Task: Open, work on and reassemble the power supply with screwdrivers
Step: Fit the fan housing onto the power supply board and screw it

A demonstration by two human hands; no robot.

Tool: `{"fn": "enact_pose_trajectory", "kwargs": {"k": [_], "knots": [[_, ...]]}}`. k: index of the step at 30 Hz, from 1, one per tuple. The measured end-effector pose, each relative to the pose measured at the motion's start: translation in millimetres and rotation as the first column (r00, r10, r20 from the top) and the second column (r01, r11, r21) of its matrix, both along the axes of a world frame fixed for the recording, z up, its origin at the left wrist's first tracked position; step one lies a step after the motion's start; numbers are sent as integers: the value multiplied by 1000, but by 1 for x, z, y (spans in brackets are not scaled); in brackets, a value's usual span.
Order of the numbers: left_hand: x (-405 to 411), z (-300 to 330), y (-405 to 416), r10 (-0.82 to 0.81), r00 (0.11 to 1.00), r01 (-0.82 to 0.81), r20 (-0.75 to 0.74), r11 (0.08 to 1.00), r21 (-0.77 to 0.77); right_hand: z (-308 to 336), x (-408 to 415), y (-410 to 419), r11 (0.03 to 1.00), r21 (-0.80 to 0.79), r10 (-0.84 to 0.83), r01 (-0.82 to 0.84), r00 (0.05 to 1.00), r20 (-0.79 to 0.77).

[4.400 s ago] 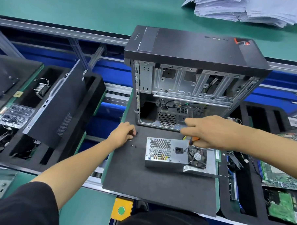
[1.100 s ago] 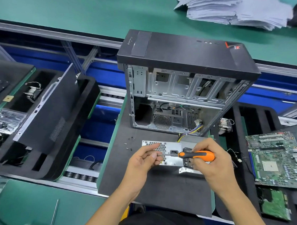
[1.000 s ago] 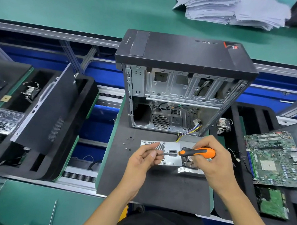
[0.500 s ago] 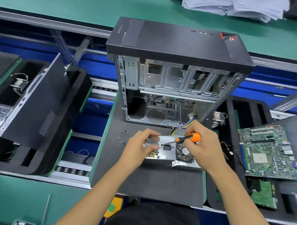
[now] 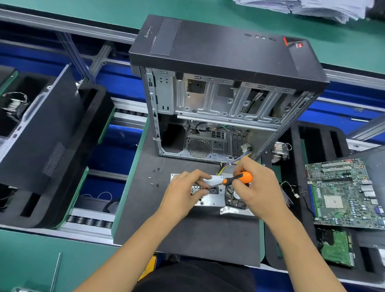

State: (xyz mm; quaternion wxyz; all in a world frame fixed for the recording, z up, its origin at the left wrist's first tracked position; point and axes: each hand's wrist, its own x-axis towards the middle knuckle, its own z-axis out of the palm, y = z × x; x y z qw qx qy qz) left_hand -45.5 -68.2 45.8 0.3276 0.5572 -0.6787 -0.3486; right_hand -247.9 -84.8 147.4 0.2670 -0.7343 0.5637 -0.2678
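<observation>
A tall black desktop computer case with its side panel off [image 5: 226, 59] is standing at twelve o'clock on a dark grey foam mat [image 5: 196, 234], baring its silver steel frame. At three o'clock a green rectangular motherboard [image 5: 344, 194] is lying on a black foam tray [image 5: 297, 137]. Just below the case, at the mat's centre, the small silver metal power supply box with a perforated face [image 5: 206, 200] is lying flat, coloured wires running from it toward the case. The right hand [image 5: 258, 188] is curling around the orange-handled screwdriver [image 5: 238, 178], its shaft pointing to nine o'clock. The left hand [image 5: 183, 191] is pinching the tip against the box. Several tiny dark screws [image 5: 156, 177] are lying loose at nine o'clock from the box.
</observation>
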Motion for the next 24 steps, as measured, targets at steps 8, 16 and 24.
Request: {"fn": "enact_pose_trajectory", "kwargs": {"k": [8,16,24], "knots": [[-1,0,0,20,1000,-19,-22,998,54,4,5,-1,999,0,54,-54,995,-89],[1,-1,-5,14,999,-8,-51,993,121,3,8,-1,995,-34,84,-92,980,-179],[0,3,-2,41,998,-45,56,997,62,1,11,-5,990,-73,99,-120,965,-243]]}}
